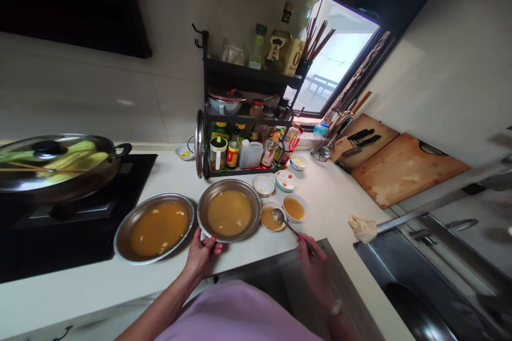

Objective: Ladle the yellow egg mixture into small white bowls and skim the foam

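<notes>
My left hand (203,249) grips the near rim of a round metal plate (256,208), which holds pale yellow liquid. In my right hand (312,261) is the handle of a metal spoon (279,217). The spoon's bowl is over a small bowl (284,226) of orange-brown liquid; I cannot tell whether it dips in. A white bowl (304,212) with similar liquid stands just to its right. Left of my left hand is a second metal plate (120,245), with orange-brown liquid and a few pale pieces.
A black rack (256,75) of bottles and jars stands behind the plates. At left, a lidded pan (92,181) sits on the black stove (80,240). Cutting boards (408,170) and a knife block (344,155) lean at right, near the sink (394,266).
</notes>
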A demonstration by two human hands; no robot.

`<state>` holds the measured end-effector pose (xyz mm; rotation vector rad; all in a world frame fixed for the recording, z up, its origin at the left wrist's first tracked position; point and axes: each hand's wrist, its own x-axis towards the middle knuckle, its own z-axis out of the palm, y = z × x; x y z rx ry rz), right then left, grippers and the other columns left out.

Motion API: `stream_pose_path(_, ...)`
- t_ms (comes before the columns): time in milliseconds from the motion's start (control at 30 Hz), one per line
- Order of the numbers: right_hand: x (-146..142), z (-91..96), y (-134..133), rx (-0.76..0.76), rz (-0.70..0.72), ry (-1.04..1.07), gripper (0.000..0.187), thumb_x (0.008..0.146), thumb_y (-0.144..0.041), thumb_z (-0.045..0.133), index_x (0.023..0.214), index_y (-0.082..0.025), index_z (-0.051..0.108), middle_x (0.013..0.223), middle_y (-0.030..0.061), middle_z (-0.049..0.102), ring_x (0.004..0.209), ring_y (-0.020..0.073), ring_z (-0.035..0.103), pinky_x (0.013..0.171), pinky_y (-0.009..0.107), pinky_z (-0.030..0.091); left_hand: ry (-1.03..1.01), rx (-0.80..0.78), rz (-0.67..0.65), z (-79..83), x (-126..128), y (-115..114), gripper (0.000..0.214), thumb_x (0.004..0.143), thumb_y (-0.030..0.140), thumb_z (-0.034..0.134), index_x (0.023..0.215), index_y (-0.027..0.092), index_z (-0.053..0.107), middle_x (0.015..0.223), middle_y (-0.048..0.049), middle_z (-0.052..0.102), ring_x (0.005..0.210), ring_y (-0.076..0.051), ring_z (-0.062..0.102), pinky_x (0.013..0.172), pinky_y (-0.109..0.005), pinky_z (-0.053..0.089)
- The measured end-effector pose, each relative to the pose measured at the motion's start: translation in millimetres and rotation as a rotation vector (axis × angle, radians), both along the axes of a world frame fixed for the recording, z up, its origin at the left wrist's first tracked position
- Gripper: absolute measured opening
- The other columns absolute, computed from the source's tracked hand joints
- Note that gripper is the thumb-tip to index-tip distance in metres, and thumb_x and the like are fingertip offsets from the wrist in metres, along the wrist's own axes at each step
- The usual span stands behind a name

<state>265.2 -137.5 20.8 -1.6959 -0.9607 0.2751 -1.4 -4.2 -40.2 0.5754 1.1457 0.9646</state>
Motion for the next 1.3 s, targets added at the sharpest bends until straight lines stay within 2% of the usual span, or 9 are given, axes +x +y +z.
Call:
stream_pose_path(167,0.5,7.2,6.5,-0.018,-0.233,0.173,0.042,0.075,-0.058,0.06,0.084,-0.018,0.066,0.055,0.0011,0.064,0.043,0.0171,0.055,0.044,0.03,0.046,0.006,-0.007,-0.002,-2.1,-0.6,0.3,0.074,0.085,0.006,0.058,0.147,0.013,0.018,0.053,0.0008,0.064,0.041,-0.011,0.059,0.045,-0.017,0.049)
stream_pose_path(367,10.9,13.5,8.6,0.068,-0.334,0.325,0.042,0.07,-0.055,0.068,0.083,-0.015,0.065,0.052,0.0005,0.063,0.043,0.015,0.053,0.045,0.027,0.044,0.016,-0.01,-0.005,0.4,-0.4,-0.8,0.072,0.087,0.006,0.055,0.148,0.015,0.017,0.054,0.0013,0.064,0.042,-0.011,0.06,0.044,-0.016,0.047)
stream_pose_path(600,10.6,17.1,8.5,0.135,-0.315,0.377,0.038,0.068,-0.049,0.072,0.081,-0.014,0.065,0.055,0.0016,0.065,0.042,0.0122,0.05,0.043,0.024,0.042,-0.01,0.002,0.012,-1.1,0.4,-0.5,0.067,0.088,0.0,0.048,0.147,0.015,0.018,0.052,0.0033,0.061,0.043,-0.01,0.06,0.047,-0.017,0.049)
stream_pose_path(800,12.3,20.2,8.9,0.181,-0.277,0.441,0.036,0.066,-0.045,0.075,0.082,-0.014,0.065,0.057,0.0026,0.067,0.043,0.0118,0.051,0.043,0.024,0.042,-0.007,-0.004,0.012,-4.2,0.0,0.1,0.073,0.082,0.006,0.062,0.143,0.016,0.023,0.053,0.0041,0.061,0.042,-0.011,0.06,0.045,-0.018,0.049)
stream_pose_path(900,10.4,23.0,10.9,0.202,-0.262,0.464,0.034,0.067,-0.043,0.075,0.082,-0.014,0.065,0.056,0.002,0.066,0.043,0.0116,0.051,0.042,0.023,0.041,-0.011,0.003,0.013,-5.4,-0.1,0.3,0.073,0.082,0.008,0.064,0.143,0.017,0.024,0.054,0.0039,0.062,0.043,-0.011,0.061,0.046,-0.018,0.049)
stream_pose_path(1133,-8.3,38.7,28.3,0.194,-0.197,0.47,0.032,0.071,-0.042,0.072,0.083,-0.014,0.065,0.057,0.0032,0.067,0.044,0.0116,0.052,0.042,0.023,0.042,-0.002,0.01,0.008,-7.8,0.0,0.4,0.072,0.086,0.006,0.059,0.146,0.016,0.02,0.054,0.0027,0.063,0.043,-0.011,0.061,0.046,-0.017,0.049)
stream_pose_path(1300,-28.2,40.1,42.9,0.209,-0.063,0.361,0.03,0.076,-0.043,0.068,0.085,-0.015,0.064,0.055,0.0004,0.063,0.042,0.013,0.053,0.042,0.025,0.046,-0.012,-0.005,0.019,-5.0,1.0,0.7,0.074,0.086,0.004,0.057,0.148,0.014,0.017,0.053,0.0014,0.063,0.044,-0.012,0.061,0.047,-0.018,0.05)
